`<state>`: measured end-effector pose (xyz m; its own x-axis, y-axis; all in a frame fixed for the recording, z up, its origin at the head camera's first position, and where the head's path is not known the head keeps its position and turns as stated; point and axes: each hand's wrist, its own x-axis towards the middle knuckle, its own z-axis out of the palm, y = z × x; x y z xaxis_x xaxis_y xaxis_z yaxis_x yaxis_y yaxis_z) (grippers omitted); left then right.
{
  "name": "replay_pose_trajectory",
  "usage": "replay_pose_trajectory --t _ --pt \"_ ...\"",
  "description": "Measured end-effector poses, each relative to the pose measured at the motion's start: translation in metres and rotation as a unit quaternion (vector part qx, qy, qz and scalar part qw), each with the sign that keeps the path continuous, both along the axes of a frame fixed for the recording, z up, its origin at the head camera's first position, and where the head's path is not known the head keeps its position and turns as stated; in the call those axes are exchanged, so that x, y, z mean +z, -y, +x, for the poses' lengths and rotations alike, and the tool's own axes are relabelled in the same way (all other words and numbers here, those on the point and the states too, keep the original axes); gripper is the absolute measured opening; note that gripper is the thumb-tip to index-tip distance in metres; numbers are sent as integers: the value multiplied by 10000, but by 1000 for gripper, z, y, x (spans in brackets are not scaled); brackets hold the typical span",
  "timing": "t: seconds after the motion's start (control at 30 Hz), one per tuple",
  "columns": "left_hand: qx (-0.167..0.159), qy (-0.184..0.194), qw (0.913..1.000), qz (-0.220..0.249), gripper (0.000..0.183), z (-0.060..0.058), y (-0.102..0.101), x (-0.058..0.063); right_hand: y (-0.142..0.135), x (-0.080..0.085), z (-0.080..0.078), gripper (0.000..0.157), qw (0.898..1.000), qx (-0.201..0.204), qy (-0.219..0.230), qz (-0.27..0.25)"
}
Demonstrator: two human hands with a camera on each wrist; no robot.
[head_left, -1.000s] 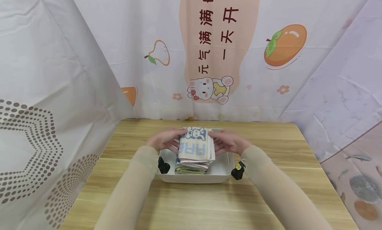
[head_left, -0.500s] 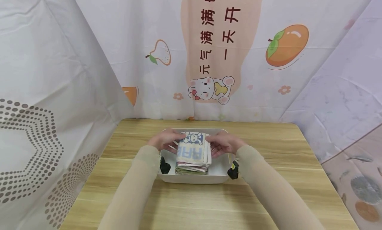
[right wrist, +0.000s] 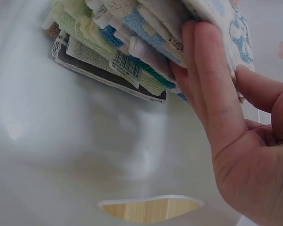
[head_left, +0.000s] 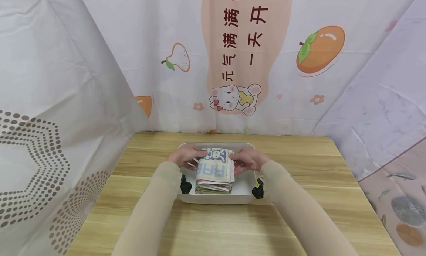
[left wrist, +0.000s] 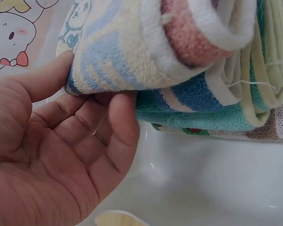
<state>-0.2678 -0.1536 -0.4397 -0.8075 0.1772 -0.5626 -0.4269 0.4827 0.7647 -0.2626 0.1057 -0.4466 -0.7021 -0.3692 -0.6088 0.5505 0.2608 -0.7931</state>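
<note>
A folded towel (head_left: 214,166), cream with pale blue lettering and a blue rabbit band, tops a stack of folded towels (head_left: 213,190) inside a white basin (head_left: 216,200). My left hand (head_left: 187,156) pinches its left edge, thumb on top and fingers beneath, as the left wrist view shows with the towel (left wrist: 111,56). From the other side my right hand (head_left: 249,159) pinches the right edge between thumb and fingers (right wrist: 217,80). Beneath it lie blue, teal and pale green towels (left wrist: 193,113). In the right wrist view a barcode tag (right wrist: 126,67) hangs from a lower towel.
The basin stands on a wooden table (head_left: 213,226), near its back edge. Its end walls have cut-out handle holes (right wrist: 151,208). A printed curtain (head_left: 166,19) hangs behind the table, and more cloth drapes at both sides.
Both hands have lowered the rabbit towel onto the stack and drawn it slightly left. The right hand has come inward. Over the last half second little has shifted.
</note>
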Motion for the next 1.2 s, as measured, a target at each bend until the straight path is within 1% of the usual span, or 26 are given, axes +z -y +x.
replay_pose_trajectory --t 0.2,0.37,0.67,0.87,1.03,1.2 --pt "13 15 10000 -92 32 1 -1 -1 2 -2 0 31 9999 -84 53 24" --pt "7 179 9998 -36 31 2 -1 -3 5 -4 1 31 9998 -127 109 58" --pt "-3 370 9993 74 31 2 0 -9 8 -9 2 28 9994 -66 53 346" --pt "1 382 9992 104 29 2 0 -14 8 -8 3 27 9989 -3 78 462" --pt "-4 359 9994 14 27 3 -3 -14 7 -9 3 26 9987 69 77 497" --pt "-6 336 9994 -38 27 4 -5 -15 7 -10 4 26 9990 48 113 439"
